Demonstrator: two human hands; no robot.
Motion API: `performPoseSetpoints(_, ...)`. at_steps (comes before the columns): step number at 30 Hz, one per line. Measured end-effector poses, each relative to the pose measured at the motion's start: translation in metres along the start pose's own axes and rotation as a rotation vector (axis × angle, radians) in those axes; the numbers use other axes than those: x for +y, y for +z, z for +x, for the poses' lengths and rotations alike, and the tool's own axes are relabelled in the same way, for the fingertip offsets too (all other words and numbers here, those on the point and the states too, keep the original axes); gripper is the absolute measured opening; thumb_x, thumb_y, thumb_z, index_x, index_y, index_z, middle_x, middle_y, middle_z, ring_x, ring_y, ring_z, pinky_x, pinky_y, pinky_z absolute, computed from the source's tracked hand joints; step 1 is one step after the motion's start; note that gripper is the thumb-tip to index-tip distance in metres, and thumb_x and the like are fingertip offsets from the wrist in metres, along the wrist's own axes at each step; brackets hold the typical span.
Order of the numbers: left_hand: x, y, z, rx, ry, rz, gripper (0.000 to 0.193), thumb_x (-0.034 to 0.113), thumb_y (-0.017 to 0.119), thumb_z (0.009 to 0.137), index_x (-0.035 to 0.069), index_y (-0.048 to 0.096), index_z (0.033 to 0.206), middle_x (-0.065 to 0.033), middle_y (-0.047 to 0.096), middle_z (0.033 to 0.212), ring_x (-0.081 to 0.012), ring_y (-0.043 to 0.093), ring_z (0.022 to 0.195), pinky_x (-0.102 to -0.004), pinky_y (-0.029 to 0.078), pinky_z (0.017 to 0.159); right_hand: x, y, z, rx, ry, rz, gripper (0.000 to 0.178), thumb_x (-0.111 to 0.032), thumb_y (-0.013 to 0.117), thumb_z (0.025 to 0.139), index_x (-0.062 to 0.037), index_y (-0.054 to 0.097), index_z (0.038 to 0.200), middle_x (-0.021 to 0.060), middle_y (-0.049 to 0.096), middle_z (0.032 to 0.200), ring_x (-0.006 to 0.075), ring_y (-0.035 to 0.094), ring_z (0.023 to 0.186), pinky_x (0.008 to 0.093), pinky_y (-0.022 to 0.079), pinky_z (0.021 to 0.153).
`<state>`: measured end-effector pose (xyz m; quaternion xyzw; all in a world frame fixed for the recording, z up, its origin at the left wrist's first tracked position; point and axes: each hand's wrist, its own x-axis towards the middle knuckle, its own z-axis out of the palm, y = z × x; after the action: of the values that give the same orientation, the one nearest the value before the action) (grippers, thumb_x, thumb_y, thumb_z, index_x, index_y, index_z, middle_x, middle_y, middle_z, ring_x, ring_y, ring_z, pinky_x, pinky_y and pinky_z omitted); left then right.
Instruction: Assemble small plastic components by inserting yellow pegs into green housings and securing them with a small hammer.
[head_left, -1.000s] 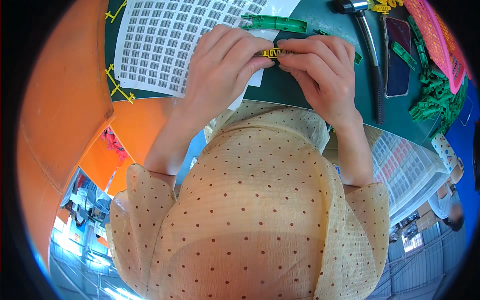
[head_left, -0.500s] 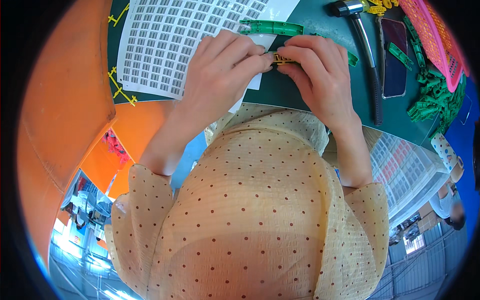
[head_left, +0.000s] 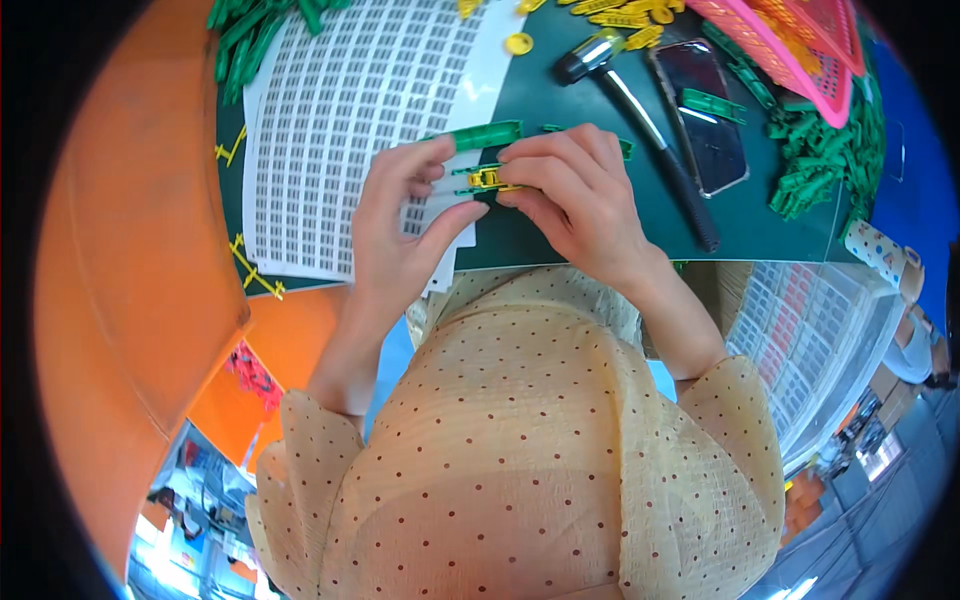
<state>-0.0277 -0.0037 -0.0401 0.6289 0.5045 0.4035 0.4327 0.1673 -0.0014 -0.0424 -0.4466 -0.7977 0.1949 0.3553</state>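
Between the thumb and fingers of my right hand point(head_left: 585, 200) is a small yellow plastic piece point(head_left: 486, 178) with thin green parts along its sides. It is pinched by its right end, just over the table. My left hand point(head_left: 400, 215) is to the left of it, thumb and fingers spread apart and holding nothing. A long, curved green plastic part point(head_left: 487, 135) lies beyond the piece, close to my left fingertips. Another green part point(head_left: 627, 148) shows partly behind my right hand, which hides the rest of it.
White sheets of printed labels point(head_left: 310, 180) lie at left. A hammer point(head_left: 650, 120), a phone point(head_left: 705, 140) with a green part on it, and a pink basket point(head_left: 790, 60) stand to the right. Green parts point(head_left: 825, 165) are heaped at far right, others point(head_left: 245, 45) at far left.
My left fingers have come off the yellow piece and spread open, while the right hand keeps its pinch. The view has shifted, and more of the table's far side shows.
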Motion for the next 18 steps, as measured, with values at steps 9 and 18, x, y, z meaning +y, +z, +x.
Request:
performPoseSetpoints(9, -0.002, 0.023, 0.005, -0.014, -0.137, -0.745, 0.021, 0.000, 0.059, 0.089, -0.002, 0.054, 0.110, -0.0192, 0.062, 0.113, -0.0256, 0.064, 0.096, -0.0341, 0.051, 0.087, 0.001, -0.041, 0.004, 0.046, 0.099, 0.075, 0.042, -0.017, 0.081, 0.069, -0.0073, 0.063, 0.106, 0.0067, 0.064, 0.109, 0.0262, 0.058, 0.101, 0.0343, 0.042, 0.089)
performPoseSetpoints(18, -0.004, 0.018, 0.010, -0.078, -0.215, -0.764, 0.024, 0.001, 0.058, 0.091, -0.001, 0.050, 0.113, -0.0232, 0.064, 0.107, -0.0274, 0.063, 0.102, -0.0361, 0.054, 0.086, 0.105, -0.139, -0.099, 0.421, 0.781, -1.150, 0.023, -0.026, 0.070, 0.083, -0.0102, 0.066, 0.099, 0.0125, 0.058, 0.105, 0.0287, 0.057, 0.095, 0.0383, 0.046, 0.080)
